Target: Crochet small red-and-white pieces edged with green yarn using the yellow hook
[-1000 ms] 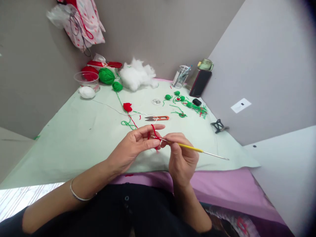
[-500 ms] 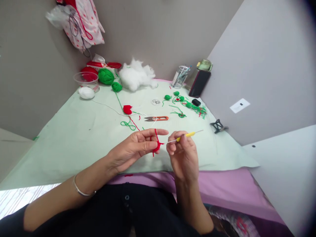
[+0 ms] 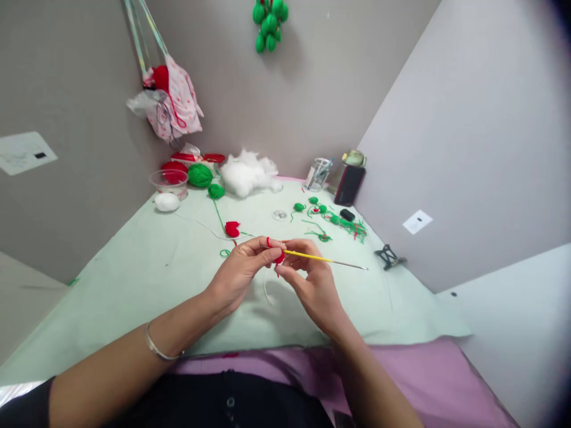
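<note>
My left hand (image 3: 243, 264) pinches a small red crocheted piece (image 3: 279, 258), with red yarn looped over its index finger. The yellow crochet hook (image 3: 312, 256) lies across the fingers, its free metal end pointing right. Close against the piece is my right hand (image 3: 314, 279), thumb below and fingers above; whether it grips the piece or the hook is hidden. Behind the hands a red heart-shaped piece (image 3: 232, 229) rests on the pale green cloth (image 3: 178, 297). A white thread (image 3: 266, 288) hangs below the hands. The scissors are mostly covered by the fingers.
White stuffing (image 3: 247, 173), green yarn balls (image 3: 200, 175), a clear bowl (image 3: 169, 181) and a white ball (image 3: 166, 202) stand at the back. Right of these are a pen cup (image 3: 318, 174), a phone (image 3: 350, 185), green balls and scraps (image 3: 334, 219), and a black stand (image 3: 389, 256).
My right hand has moved left to meet the red piece. The hook now lies beside my left fingers. The view has tilted up, showing more wall and hanging green balls.
</note>
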A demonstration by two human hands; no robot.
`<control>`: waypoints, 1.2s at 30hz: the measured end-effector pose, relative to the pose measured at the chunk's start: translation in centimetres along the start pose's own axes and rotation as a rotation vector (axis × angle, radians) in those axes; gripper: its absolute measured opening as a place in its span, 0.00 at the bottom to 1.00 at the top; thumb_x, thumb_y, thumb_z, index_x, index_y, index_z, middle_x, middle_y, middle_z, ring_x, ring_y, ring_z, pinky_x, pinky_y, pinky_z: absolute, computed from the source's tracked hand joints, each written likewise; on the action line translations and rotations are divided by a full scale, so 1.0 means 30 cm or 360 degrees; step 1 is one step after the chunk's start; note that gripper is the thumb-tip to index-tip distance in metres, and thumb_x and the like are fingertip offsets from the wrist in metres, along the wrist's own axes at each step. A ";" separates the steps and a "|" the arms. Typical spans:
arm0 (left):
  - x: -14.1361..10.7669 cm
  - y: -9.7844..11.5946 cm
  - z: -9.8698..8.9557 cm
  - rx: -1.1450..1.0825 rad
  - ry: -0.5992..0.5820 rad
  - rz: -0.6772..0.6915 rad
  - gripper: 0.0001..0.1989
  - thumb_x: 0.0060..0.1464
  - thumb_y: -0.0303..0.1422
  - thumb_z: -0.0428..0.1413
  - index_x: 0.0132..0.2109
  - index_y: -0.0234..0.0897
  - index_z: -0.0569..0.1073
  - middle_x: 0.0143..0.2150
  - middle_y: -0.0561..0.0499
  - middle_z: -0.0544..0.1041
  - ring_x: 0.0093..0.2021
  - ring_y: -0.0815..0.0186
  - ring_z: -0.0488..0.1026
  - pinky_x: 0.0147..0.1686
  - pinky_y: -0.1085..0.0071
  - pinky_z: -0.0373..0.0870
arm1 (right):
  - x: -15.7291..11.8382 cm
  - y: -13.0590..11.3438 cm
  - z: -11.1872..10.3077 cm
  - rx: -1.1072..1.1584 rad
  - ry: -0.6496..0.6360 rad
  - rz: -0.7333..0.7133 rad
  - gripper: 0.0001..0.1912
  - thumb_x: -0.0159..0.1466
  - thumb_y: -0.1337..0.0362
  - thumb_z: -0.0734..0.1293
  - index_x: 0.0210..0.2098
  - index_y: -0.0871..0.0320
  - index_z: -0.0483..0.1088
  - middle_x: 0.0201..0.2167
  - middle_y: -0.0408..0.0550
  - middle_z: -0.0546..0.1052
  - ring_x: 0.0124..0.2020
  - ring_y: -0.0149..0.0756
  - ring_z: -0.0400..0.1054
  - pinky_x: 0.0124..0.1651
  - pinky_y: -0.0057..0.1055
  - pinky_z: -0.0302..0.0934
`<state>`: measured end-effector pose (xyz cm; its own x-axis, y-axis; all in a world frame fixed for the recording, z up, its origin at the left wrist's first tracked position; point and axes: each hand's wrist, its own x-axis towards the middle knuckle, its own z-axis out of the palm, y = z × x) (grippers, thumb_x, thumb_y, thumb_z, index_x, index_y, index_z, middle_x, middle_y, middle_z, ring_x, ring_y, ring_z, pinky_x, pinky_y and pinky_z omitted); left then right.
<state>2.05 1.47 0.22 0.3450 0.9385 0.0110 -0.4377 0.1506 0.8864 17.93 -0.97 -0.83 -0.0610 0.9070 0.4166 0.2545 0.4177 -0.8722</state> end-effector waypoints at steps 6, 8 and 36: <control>0.139 0.045 -0.079 -0.0026 -0.0101 -0.0016 0.16 0.45 0.40 0.74 0.34 0.34 0.79 0.27 0.54 0.76 0.28 0.71 0.68 0.31 0.74 0.65 | 0.182 0.006 -0.060 -0.0158 -0.0537 0.0075 0.12 0.69 0.63 0.64 0.29 0.57 0.74 0.25 0.41 0.75 0.27 0.29 0.68 0.35 0.28 0.62; 0.177 0.050 -0.107 -0.0028 -0.0125 -0.0026 0.18 0.42 0.40 0.75 0.33 0.33 0.79 0.26 0.54 0.76 0.27 0.72 0.69 0.29 0.75 0.65 | 0.233 0.016 -0.061 -0.0078 -0.0633 0.0125 0.11 0.68 0.62 0.65 0.30 0.57 0.73 0.25 0.40 0.74 0.28 0.29 0.67 0.34 0.27 0.61; 0.219 -0.031 -0.193 0.0058 -0.0068 -0.0075 0.15 0.44 0.34 0.73 0.34 0.34 0.75 0.29 0.54 0.74 0.31 0.70 0.73 0.35 0.73 0.69 | 0.291 0.146 0.015 0.0472 -0.0273 0.0539 0.15 0.56 0.55 0.71 0.20 0.57 0.67 0.15 0.35 0.59 0.19 0.25 0.47 0.24 0.28 0.44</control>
<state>-0.09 9.31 -3.21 0.4000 0.9164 -0.0124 -0.3896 0.1823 0.9028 18.07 8.81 -1.13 -0.1868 0.9799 0.0698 0.0030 0.0716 -0.9974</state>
